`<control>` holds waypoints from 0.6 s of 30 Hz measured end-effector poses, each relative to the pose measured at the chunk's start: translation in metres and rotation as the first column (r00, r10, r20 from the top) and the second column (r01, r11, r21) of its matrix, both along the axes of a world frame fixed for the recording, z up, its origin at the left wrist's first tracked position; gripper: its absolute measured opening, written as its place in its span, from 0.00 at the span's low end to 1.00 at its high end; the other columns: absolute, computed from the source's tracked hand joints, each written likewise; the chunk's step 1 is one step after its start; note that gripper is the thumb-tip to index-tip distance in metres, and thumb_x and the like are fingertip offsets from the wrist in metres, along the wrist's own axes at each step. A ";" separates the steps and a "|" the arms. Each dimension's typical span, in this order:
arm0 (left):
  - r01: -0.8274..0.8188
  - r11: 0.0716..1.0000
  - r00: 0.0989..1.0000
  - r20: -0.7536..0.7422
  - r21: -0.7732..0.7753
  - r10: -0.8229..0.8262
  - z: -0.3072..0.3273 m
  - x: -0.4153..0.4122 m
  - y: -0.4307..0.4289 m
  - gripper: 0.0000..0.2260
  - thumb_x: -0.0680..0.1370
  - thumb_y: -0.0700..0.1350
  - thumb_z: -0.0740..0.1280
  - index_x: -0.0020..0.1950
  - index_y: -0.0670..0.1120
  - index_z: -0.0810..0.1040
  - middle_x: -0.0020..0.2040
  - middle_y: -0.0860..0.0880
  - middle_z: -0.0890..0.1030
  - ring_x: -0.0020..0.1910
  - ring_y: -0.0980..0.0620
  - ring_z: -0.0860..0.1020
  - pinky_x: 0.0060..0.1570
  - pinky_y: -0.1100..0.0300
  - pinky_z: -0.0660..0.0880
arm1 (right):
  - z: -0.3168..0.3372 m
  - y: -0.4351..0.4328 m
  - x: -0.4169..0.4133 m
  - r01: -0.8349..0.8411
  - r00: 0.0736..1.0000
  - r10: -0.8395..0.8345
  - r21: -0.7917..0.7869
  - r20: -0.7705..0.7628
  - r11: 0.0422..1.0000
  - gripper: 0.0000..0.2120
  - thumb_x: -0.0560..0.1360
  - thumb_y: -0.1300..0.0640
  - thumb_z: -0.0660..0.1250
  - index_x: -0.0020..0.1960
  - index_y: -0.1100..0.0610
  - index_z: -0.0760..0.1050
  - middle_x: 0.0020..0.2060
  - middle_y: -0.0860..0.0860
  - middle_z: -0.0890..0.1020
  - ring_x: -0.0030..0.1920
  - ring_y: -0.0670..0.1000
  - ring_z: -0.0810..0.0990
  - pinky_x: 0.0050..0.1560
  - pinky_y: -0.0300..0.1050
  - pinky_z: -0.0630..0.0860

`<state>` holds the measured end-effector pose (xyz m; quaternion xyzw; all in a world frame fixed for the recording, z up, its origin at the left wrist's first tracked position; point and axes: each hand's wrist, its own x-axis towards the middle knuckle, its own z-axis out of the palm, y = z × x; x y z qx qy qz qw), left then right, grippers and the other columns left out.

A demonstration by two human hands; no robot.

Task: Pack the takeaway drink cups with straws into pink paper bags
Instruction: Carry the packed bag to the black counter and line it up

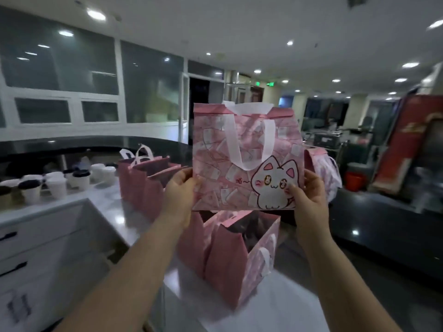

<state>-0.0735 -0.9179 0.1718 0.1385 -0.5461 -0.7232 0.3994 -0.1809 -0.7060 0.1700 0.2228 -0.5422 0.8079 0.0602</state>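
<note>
Bag (239,164) aloft between the grips: left grip (181,188) and right grip (309,195) each pinch a lower side edge. Open bags (225,264) stand on the tabletop (282,305) below them; cups (57,185) sit well off the left grip.

Arms outstretched; left hand (180,189), right hand (309,198) in pinch grips on pink bag (215,185).

Round ceiling lights (96,14) dot the white ceiling of a dim room. At 10 o'clock are glass panels (60,61) in white frames. At 12 there is a dark doorway (199,92) and a green sign (271,84). White drawers (36,236) with black handles fill 8 o'clock, beside the glossy table (112,202). A tall red unit (412,140) stands at 3 o'clock, above a dark counter (383,224).
</note>
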 end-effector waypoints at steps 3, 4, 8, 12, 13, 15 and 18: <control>0.064 0.998 0.997 -0.038 -0.012 -0.064 0.005 -0.048 0.022 0.06 0.79 0.37 0.65 0.47 0.47 0.79 0.46 0.46 0.85 0.48 0.44 0.84 0.45 0.48 0.82 | 0.006 0.028 -0.017 0.240 0.961 -0.213 0.146 -0.176 0.960 0.23 0.76 0.62 0.68 0.67 0.50 0.67 0.60 0.51 0.78 0.57 0.50 0.80 0.50 0.48 0.82; 0.099 0.995 0.993 -0.061 -0.003 -0.099 0.008 -0.063 0.033 0.07 0.79 0.37 0.65 0.46 0.48 0.78 0.46 0.46 0.84 0.49 0.44 0.83 0.45 0.48 0.82 | 0.010 0.039 -0.025 0.331 0.929 -0.283 0.196 -0.238 0.923 0.26 0.76 0.61 0.69 0.70 0.50 0.65 0.62 0.52 0.76 0.60 0.51 0.78 0.55 0.53 0.81; 0.205 0.979 0.971 -0.127 -0.007 -0.205 0.017 -0.116 0.088 0.09 0.78 0.37 0.65 0.43 0.51 0.77 0.47 0.46 0.82 0.49 0.45 0.82 0.50 0.47 0.81 | 0.026 0.085 -0.064 0.722 0.691 -0.557 0.476 -0.461 0.502 0.39 0.75 0.54 0.69 0.78 0.44 0.50 0.78 0.48 0.52 0.77 0.57 0.49 0.74 0.59 0.46; 0.246 0.969 0.954 -0.174 -0.003 -0.242 0.018 -0.161 0.154 0.10 0.78 0.36 0.65 0.41 0.50 0.75 0.41 0.50 0.78 0.42 0.51 0.78 0.50 0.52 0.77 | 0.024 0.107 -0.088 0.626 0.761 -0.501 0.669 -0.412 0.400 0.46 0.73 0.51 0.72 0.78 0.41 0.43 0.79 0.46 0.42 0.77 0.54 0.40 0.73 0.56 0.42; 0.254 0.967 0.953 -0.165 -0.012 -0.253 0.016 -0.172 0.169 0.09 0.78 0.37 0.65 0.42 0.50 0.74 0.42 0.50 0.78 0.42 0.50 0.78 0.49 0.53 0.77 | 0.019 0.110 -0.092 0.569 0.799 -0.469 0.725 -0.375 0.388 0.48 0.72 0.50 0.73 0.78 0.42 0.43 0.79 0.46 0.43 0.77 0.54 0.42 0.75 0.57 0.44; 0.256 0.965 0.956 -0.135 -0.059 -0.262 0.008 -0.193 0.198 0.08 0.78 0.38 0.64 0.42 0.50 0.74 0.42 0.50 0.79 0.44 0.50 0.78 0.49 0.53 0.78 | 0.004 0.121 -0.099 0.468 0.849 -0.446 0.797 -0.284 0.383 0.50 0.70 0.48 0.74 0.78 0.42 0.42 0.78 0.45 0.45 0.77 0.56 0.46 0.75 0.61 0.52; 0.271 0.957 0.953 -0.110 -0.099 -0.281 -0.007 -0.223 0.235 0.09 0.77 0.37 0.64 0.41 0.49 0.73 0.39 0.54 0.76 0.37 0.59 0.74 0.44 0.57 0.76 | -0.018 0.149 -0.113 0.393 0.882 -0.432 0.797 -0.187 0.458 0.54 0.67 0.48 0.77 0.78 0.41 0.42 0.78 0.45 0.44 0.76 0.59 0.50 0.74 0.62 0.57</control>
